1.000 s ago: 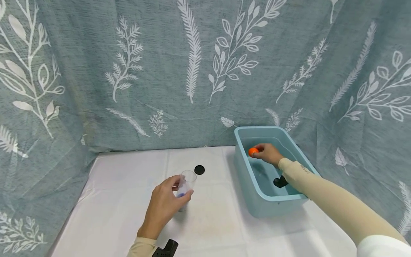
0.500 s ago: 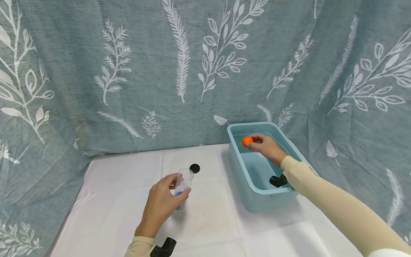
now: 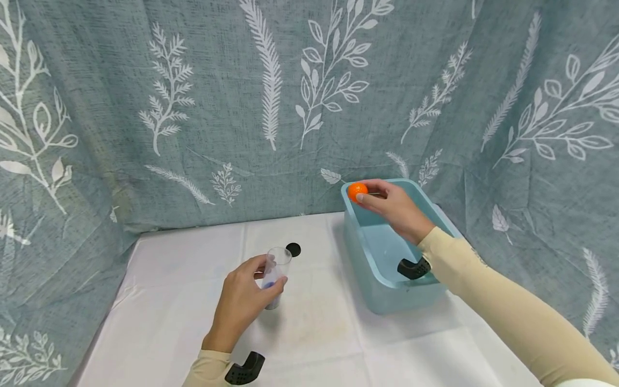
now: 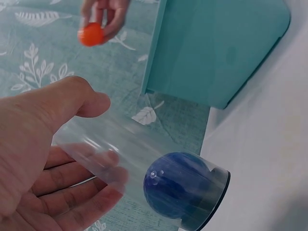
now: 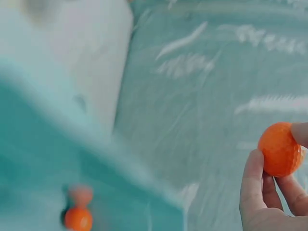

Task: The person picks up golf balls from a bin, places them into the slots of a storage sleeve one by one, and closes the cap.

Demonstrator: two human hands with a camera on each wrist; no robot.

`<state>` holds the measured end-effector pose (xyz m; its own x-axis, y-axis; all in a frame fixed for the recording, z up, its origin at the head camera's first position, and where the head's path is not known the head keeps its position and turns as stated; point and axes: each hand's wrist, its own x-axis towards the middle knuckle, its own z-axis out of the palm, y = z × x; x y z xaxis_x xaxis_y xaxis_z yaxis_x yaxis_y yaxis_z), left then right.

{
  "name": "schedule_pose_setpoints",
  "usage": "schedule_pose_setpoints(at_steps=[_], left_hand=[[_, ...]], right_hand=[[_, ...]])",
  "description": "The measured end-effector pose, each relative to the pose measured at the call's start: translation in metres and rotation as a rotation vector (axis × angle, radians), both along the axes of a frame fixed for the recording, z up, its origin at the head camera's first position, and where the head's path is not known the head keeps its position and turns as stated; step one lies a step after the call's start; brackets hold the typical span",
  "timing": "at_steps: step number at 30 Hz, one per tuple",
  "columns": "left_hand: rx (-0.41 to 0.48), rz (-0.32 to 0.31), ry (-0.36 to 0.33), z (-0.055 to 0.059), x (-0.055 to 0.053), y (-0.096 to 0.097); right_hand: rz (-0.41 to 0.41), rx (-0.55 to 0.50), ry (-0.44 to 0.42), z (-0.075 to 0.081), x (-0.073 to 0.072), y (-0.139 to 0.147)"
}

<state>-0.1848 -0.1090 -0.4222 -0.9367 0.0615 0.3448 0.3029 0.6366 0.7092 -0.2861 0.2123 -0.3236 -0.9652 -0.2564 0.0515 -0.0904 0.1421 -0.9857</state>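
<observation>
My left hand (image 3: 242,298) grips a clear plastic tube (image 3: 280,264) with its open top up. At the bottom of the tube sits a dark blue ball (image 4: 175,185), and the tube's base has a dark rim. To the right, my right hand (image 3: 401,212) pinches an orange golf ball (image 3: 357,191) between thumb and fingertips, above the far left rim of a light blue bin (image 3: 361,252). Its dimples show in the right wrist view. Inside the bin, a second orange ball (image 5: 79,219) and a blurred pinkish ball (image 5: 81,194) lie close together.
A flat black disc (image 3: 293,250) lies on the white tablecloth (image 3: 319,322) just behind the tube. A grey-green curtain (image 3: 217,107) with white leaf prints hangs behind and on both sides. The bin stands at the right of the table.
My right hand has lifted the orange golf ball from inside the bin up to its far left rim. The left hand still holds the tube in about the same place.
</observation>
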Motion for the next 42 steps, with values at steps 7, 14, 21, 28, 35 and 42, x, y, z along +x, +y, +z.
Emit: schedule_pose_setpoints(at_steps=[7, 14, 21, 28, 35, 42], left_hand=[[-0.013, 0.005, -0.018, 0.003, 0.003, 0.002], [-0.026, 0.020, -0.038, 0.007, 0.008, 0.003], [-0.030, 0.018, -0.033, 0.010, 0.011, 0.003], [-0.042, 0.018, -0.018, 0.009, 0.013, 0.003], [-0.031, 0.041, -0.011, 0.007, 0.015, 0.004], [-0.028, 0.038, 0.036, 0.010, 0.015, 0.003]], right_hand=[[0.094, -0.152, 0.023, 0.003, 0.021, -0.041], [0.158, -0.239, 0.035, -0.009, 0.041, -0.079], [0.197, -0.193, 0.076, -0.034, 0.055, -0.107], [0.198, -0.156, 0.086, -0.061, 0.071, -0.127], [0.148, -0.103, 0.088, -0.076, 0.078, -0.134], [0.179, -0.110, 0.137, -0.079, 0.079, -0.134]])
